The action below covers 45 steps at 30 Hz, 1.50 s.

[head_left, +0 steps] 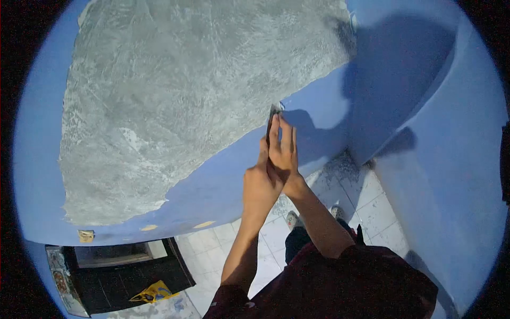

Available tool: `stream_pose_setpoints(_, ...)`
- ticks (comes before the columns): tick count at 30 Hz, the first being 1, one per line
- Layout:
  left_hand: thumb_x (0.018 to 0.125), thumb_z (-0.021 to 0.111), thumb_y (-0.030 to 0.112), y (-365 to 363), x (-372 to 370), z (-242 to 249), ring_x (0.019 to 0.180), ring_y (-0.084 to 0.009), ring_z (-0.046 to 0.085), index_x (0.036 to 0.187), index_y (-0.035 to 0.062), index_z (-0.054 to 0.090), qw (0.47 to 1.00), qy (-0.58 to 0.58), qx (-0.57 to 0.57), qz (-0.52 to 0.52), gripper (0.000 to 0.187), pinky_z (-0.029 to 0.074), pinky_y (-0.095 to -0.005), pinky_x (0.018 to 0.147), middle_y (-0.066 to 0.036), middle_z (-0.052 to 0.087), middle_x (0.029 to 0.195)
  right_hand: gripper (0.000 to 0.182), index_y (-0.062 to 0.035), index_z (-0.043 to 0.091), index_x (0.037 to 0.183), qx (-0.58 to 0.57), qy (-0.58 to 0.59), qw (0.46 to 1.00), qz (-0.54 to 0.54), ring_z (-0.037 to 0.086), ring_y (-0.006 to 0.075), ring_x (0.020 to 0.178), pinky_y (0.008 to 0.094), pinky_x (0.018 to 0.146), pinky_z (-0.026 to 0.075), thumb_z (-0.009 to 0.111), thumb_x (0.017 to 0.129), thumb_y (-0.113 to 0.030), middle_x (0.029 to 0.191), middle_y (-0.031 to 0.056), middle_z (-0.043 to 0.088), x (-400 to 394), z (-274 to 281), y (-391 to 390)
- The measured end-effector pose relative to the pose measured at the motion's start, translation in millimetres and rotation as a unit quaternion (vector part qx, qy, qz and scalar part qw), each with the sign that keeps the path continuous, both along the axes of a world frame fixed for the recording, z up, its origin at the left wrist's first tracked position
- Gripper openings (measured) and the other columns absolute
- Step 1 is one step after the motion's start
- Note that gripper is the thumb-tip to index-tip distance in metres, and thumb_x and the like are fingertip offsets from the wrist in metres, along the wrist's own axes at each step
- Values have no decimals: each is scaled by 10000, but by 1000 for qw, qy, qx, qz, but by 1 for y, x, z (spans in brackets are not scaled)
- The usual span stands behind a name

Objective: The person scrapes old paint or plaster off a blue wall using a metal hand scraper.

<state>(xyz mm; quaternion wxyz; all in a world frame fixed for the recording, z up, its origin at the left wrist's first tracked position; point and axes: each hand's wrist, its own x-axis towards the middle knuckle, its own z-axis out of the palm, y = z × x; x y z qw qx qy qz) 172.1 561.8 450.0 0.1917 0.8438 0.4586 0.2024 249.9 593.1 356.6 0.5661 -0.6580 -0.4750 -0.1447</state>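
Observation:
Both hands meet on a scraper [274, 110] with a flat metal blade, set against the wall at the ragged lower edge of the bare grey patch [175, 69]. My left hand [259, 178] is closed around its lower part, thumb pointing up along the tool. Pressed along the upper part, just behind the blade, are the fingers of my right hand [285, 151]. Most of the handle is hidden by the hands. Blue paint [324, 98] borders the patch, and a small lifted flake shows beside the blade.
A blue side wall [446, 170] meets this wall in a corner at right. White floor tiles [271, 234] with grey debris near the corner lie below, around my shoes. At lower left is a dark piece of furniture [117, 284] with a yellow bag [155, 291] by it.

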Motion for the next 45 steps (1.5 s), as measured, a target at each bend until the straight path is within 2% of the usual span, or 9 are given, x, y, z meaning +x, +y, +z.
stream_pose_setpoints(2,819,550,-4,5,-6,2,692,-462,662,1411,-31,450,999,-3,-15,-44,601,532,-519,625,-320,624,746,618,201,379,1351,0,-21,1000,-16,516,425,1098,506,960,456,609,839,-57,1277,298,443,-1,4,0)
stream_pose_setpoints(5,796,549,-43,14,-3,39,690,-453,667,1432,-31,430,990,89,6,-113,647,536,-483,611,-323,614,738,622,198,364,1364,-44,143,989,16,502,433,1121,495,959,466,602,855,-68,1267,296,442,-10,27,-4)
stream_pose_setpoints(11,767,607,-14,1,-3,5,649,-411,664,1388,-82,484,1000,10,-13,-14,637,512,-386,607,-332,574,773,606,189,389,1353,-21,32,999,-11,552,434,1064,499,969,467,621,842,-40,1237,300,470,-2,12,-5)
stream_pose_setpoints(20,794,548,-40,15,-3,39,674,-464,659,1433,-56,405,988,109,-32,-100,655,524,-507,609,-322,615,726,592,152,380,1385,-31,133,991,12,531,435,1116,506,976,465,589,876,-68,1284,276,454,-11,23,-4)
stream_pose_setpoints(23,746,558,-74,5,-2,4,724,-468,650,1446,-93,389,998,39,3,-40,720,504,-420,611,-346,582,785,601,149,380,1386,-21,28,999,-19,523,434,1125,498,962,471,597,871,-72,1286,271,460,-3,2,3)
stream_pose_setpoints(30,751,521,-103,16,4,57,730,-486,645,1446,-94,381,980,140,-56,-131,709,522,-471,651,-350,601,798,608,141,385,1388,-13,152,988,-2,532,424,1125,475,966,476,618,860,-47,1299,272,460,-11,28,-3)
stream_pose_setpoints(34,755,518,-104,15,-4,20,732,-482,646,1441,-92,389,992,105,-35,-64,698,518,-468,651,-350,605,812,501,166,483,1294,10,62,996,-59,565,377,1020,450,872,512,627,843,2,1199,258,498,-5,16,6)
stream_pose_setpoints(39,835,474,-83,26,-2,61,752,-494,644,1448,-81,388,977,144,-49,-148,619,516,-481,644,-365,602,850,592,159,411,1366,-26,114,991,-61,576,407,1053,474,926,506,621,852,-46,1242,278,500,-17,30,4)
stream_pose_setpoints(45,878,499,-63,25,-16,-11,742,-472,660,1474,-92,328,994,51,-3,-98,621,523,-466,610,-354,614,835,556,156,458,1339,-16,-13,992,-123,597,392,1051,428,913,535,629,854,-56,1223,276,527,-6,5,9)
